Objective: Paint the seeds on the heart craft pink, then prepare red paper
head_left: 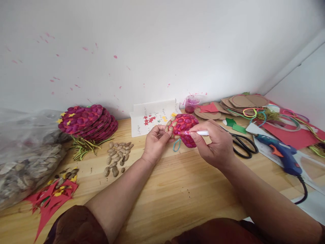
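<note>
Here, a pale brown wooden table (177, 193) meets a white wall (157, 51) with pink splashes. Over its far middle, the left hand (156, 141) pinches a round piece covered in pink and tan peanuts (188, 121). The right hand's (215, 144) fingers close tightly around a thin white paintbrush (202, 133).
</note>
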Tool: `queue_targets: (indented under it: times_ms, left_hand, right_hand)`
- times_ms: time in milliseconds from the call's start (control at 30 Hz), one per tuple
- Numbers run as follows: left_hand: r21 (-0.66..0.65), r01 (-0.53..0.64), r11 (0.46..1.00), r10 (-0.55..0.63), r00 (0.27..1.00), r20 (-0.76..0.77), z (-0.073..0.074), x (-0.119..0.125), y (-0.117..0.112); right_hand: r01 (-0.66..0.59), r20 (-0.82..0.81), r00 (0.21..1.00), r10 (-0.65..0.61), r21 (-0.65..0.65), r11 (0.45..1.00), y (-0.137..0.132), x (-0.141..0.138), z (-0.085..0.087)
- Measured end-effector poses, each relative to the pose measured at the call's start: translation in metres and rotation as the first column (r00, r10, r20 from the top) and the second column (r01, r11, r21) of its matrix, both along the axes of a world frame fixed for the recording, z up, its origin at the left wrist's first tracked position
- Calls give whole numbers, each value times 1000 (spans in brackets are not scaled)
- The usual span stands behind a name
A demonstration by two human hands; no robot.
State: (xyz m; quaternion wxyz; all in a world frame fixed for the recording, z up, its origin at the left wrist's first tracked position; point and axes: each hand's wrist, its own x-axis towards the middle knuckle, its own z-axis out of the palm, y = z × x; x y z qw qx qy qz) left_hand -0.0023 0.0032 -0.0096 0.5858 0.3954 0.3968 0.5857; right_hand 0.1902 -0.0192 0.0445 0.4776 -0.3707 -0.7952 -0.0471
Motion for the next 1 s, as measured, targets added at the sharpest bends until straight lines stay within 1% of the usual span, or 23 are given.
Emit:
queue_targets:
  times_ms: [133,300,467,633,800,1000]
  left_hand:
    - [-10,-10,1000,10,1000,-3,0,0,0]
    - [-32,9,999,-9,1000,-9,0,-1,0]
    - [-36,6,999,-6,1000,-6,2,0,-1]
    - [-31,-5,999,5,1000,-1,1,1,1]
    - [-42,1,999,-1,1000,7,1,0,0]
    - [-58,3,998,-3,1000,1,1,1,1]
  right_hand:
    - [1,22,1000,-1,3,1000,1,0,0]
    - [37,-14,999,-37,10,999,1,2,0]
    - [-13,6,1000,14,-12,1000,1,1,-3]
    - [1,6,1000,-1,16,1000,1,-1,-2]
    - [-8,4,1000,8,14,1000,1,-1,-3]
    - [9,-63,998,-4,87,996,3,1,-4]
